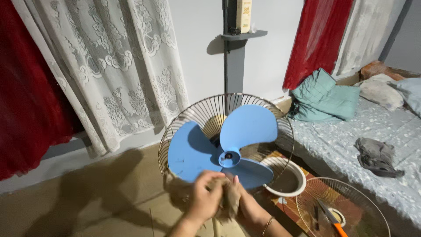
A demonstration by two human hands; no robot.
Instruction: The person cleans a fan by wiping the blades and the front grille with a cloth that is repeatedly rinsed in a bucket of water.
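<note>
Hands meet low in the centre of the head view, right under a blue fan. The left hand (pixel 206 197) curls its fingers tight around a brownish cloth (pixel 228 202), and the right hand (pixel 245 204) presses in from the other side, also gripping that cloth; both are blurred. A thin bracelet (pixel 265 225) shows on the right wrist.

The cloth sits just below the lowest blade (pixel 250 172), touching or nearly touching its edge; the blur will not let me say which. The fan has three blue blades: one at upper right (pixel 249 126), one at left (pixel 189 151), and that low one, all joined at a blue hub (pixel 229 156). Behind them stands the rear wire guard (pixel 193 112), upright, with the front left bare.

At lower right, the front guard (pixel 346 210) lies flat on a patterned mat (pixel 280 202), with an orange-handled tool (pixel 333 221) resting on it. Between the fan and that guard sits a white bowl (pixel 285 177). Further right runs a bed (pixel 351 140), with a grey rag (pixel 377 157) on it and a teal quilt (pixel 324 97) bunched at its head.

Upper left, a lace curtain (pixel 118 66) hangs beside a red curtain (pixel 26 101). At the top centre, a grey post (pixel 235 66) carries a small shelf (pixel 244 34).
</note>
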